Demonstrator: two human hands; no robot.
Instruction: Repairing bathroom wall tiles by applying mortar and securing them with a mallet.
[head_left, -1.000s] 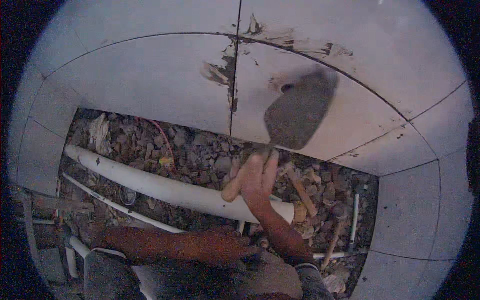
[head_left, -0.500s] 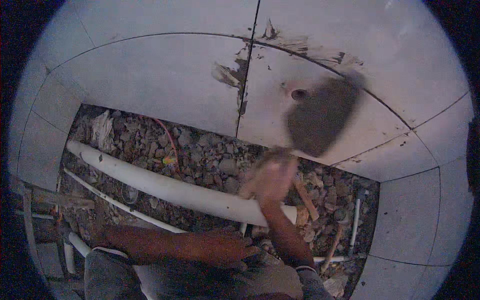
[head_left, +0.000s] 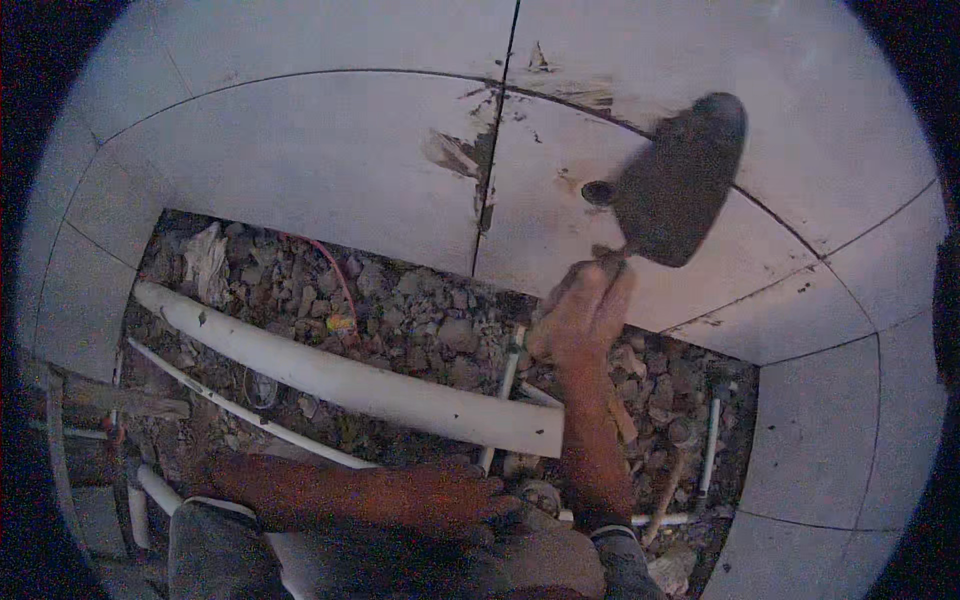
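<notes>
My right hand [head_left: 585, 300] is closed on the handle of a trowel, whose broad grey blade [head_left: 682, 180] is held over the white wall tiles [head_left: 380, 160]. Just left of the blade is a round hole [head_left: 597, 192] in a tile, with grey mortar smears [head_left: 460, 155] farther left along the joints. My left hand [head_left: 465, 495] rests low over my leg with loosely bent fingers, holding nothing that I can see. Below my right wrist lies a thick white pipe [head_left: 380, 395].
The rubble bed [head_left: 440, 325] holds thinner white pipes [head_left: 250, 410], a red wire [head_left: 340, 275], a crumpled pale scrap [head_left: 207, 265] and a wooden-handled tool [head_left: 670, 480]. Tiled surfaces [head_left: 810, 440] border it at right and left. Wooden pieces [head_left: 140, 400] lie at the left.
My right hand and the trowel have moved up and to the right, uncovering more thin pipe beside the thick one. The blade has risen over the upper joint. My left hand has barely moved.
</notes>
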